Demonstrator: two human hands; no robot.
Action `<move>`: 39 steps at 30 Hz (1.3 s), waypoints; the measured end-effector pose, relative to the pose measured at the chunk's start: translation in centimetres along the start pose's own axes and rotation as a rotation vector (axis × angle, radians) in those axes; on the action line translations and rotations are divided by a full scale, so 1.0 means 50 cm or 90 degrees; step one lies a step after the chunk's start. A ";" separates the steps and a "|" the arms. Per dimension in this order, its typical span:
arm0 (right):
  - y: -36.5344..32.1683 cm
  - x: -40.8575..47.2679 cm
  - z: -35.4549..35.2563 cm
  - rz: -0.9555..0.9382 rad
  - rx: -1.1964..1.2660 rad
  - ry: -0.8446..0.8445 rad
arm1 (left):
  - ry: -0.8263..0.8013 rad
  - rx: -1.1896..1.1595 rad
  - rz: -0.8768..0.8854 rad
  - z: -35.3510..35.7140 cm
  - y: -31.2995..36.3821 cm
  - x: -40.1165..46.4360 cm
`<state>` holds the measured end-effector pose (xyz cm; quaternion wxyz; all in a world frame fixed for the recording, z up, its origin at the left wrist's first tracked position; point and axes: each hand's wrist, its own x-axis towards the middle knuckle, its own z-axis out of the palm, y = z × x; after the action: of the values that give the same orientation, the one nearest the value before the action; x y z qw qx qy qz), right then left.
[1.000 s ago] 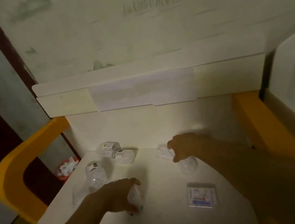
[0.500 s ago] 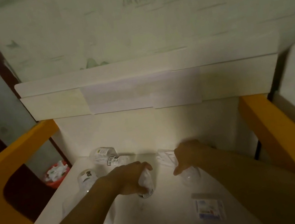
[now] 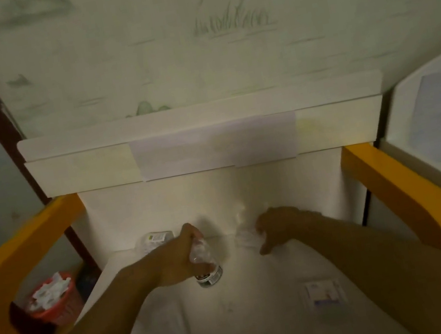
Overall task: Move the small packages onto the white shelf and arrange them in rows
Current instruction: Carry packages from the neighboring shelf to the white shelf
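Four small packages at most could be made out on the white shelf [image 3: 258, 322], and none of them sat in a clear row. The left hand [image 3: 176, 260] was closed around a clear crinkled plastic package with a dark printed label [image 3: 204, 263], its fingers clamped on the upper part while the labelled end pointed toward the near edge, at or just above the shelf surface. Just to the left and farther back, a second clear package with a printed label [image 3: 154, 239] lay against the back wall, partly hidden by that hand. The right hand [image 3: 278, 225] rested at the far right of centre, fingers curled downward and touching a pale crumpled package [image 3: 245, 237]; whether it truly gripped that one could not be told. A flat square white packet with blue print [image 3: 325, 294] lay alone near the front right, well apart from the others.

By my judgement the work was at an early to middle stage: the items had reached the shelf, yet lining them up along the back remained to be done.
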<state>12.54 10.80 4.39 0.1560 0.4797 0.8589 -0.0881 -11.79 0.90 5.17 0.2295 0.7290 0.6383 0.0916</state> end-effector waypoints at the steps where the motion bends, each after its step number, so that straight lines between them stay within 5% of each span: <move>1: -0.008 -0.012 -0.020 0.001 0.012 0.023 | 0.010 -0.009 0.009 -0.011 -0.003 -0.012; 12: -0.041 -0.195 -0.185 0.004 -0.053 0.300 | 0.125 -0.079 0.158 -0.100 0.095 -0.005; 26: 0.204 -0.494 -0.157 0.159 0.072 0.381 | 0.091 -0.127 0.441 -0.043 0.494 0.103; 39: 0.487 -0.728 -0.005 0.285 0.092 0.331 | 0.023 0.017 0.526 0.114 0.825 0.135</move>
<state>51.11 -5.34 17.39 -0.0870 0.6727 0.7347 0.0128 28.45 2.92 17.74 0.1525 0.9250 0.2973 0.1807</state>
